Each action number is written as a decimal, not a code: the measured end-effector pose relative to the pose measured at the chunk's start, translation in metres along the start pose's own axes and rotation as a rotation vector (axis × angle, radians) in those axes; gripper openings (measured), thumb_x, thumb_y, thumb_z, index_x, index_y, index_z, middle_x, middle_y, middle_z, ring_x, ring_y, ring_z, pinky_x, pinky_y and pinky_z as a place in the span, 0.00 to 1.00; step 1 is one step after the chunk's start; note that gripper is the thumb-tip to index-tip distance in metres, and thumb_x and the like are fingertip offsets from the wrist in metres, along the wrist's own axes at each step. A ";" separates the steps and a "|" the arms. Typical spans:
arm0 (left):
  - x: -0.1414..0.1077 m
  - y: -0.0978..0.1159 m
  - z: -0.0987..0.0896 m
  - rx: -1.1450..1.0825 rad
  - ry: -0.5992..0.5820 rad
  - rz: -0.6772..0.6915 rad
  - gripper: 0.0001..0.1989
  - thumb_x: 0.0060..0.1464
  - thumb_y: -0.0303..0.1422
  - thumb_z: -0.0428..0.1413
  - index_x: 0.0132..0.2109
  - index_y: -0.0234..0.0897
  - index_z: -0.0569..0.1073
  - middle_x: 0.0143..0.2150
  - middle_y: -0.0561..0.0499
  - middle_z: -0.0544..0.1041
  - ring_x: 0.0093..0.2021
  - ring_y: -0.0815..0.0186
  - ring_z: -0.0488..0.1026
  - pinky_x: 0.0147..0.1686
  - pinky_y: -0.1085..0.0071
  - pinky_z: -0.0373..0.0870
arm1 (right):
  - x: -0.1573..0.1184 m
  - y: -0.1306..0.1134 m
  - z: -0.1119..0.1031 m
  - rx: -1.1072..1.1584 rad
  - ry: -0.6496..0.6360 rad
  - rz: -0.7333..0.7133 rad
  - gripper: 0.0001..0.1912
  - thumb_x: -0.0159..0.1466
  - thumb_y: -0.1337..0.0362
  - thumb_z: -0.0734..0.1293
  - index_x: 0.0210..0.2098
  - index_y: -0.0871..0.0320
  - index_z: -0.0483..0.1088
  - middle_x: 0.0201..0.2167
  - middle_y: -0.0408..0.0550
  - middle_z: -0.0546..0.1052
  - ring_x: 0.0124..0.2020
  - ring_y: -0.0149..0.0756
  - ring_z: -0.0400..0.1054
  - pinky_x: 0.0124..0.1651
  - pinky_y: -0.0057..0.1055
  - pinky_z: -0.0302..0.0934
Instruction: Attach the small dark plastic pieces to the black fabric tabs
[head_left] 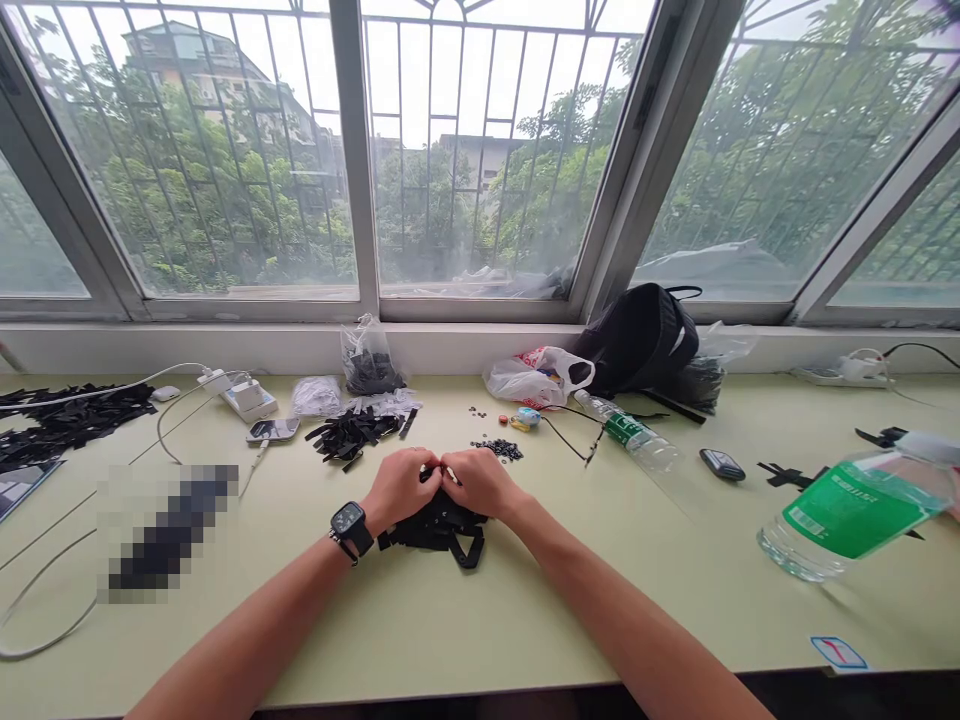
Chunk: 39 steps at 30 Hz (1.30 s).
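My left hand point(401, 487) and my right hand point(480, 482) meet at the fingertips above the middle of a pale green desk point(480, 625). Together they pinch a small black strap piece with a shiny bit point(450, 473), too small to identify exactly. A tangle of black straps point(439, 530) lies directly under my hands, with one loop hanging toward me. A little beyond my right hand sits a small heap of black beads point(499, 450). A black smartwatch point(349, 525) is on my left wrist.
Cut black strips point(352, 433) lie beyond my hands, with a larger heap point(75, 418) at far left. A phone point(271, 430), charger, plastic bags, black backpack point(637, 340) and water bottles point(855, 505) line the desk. A pixelated patch point(169, 530) hides something left.
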<state>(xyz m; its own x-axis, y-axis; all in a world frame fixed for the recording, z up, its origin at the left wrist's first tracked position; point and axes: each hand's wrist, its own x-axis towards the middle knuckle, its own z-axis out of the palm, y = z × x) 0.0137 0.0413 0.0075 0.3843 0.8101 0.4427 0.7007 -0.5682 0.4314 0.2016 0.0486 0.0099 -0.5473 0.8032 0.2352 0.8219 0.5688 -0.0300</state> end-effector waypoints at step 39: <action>0.006 -0.012 0.004 -0.427 -0.093 -0.103 0.11 0.51 0.33 0.54 0.24 0.33 0.73 0.22 0.54 0.71 0.26 0.70 0.64 0.27 0.73 0.56 | 0.000 -0.009 -0.004 -0.031 -0.022 -0.027 0.17 0.74 0.57 0.58 0.37 0.59 0.72 0.34 0.52 0.80 0.31 0.38 0.74 0.34 0.30 0.51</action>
<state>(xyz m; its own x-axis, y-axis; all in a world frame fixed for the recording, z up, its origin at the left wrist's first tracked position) 0.0101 0.0535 0.0020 0.3915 0.8641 0.3164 0.4351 -0.4768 0.7638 0.1952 0.0432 0.0143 -0.5728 0.7913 0.2141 0.8108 0.5853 0.0059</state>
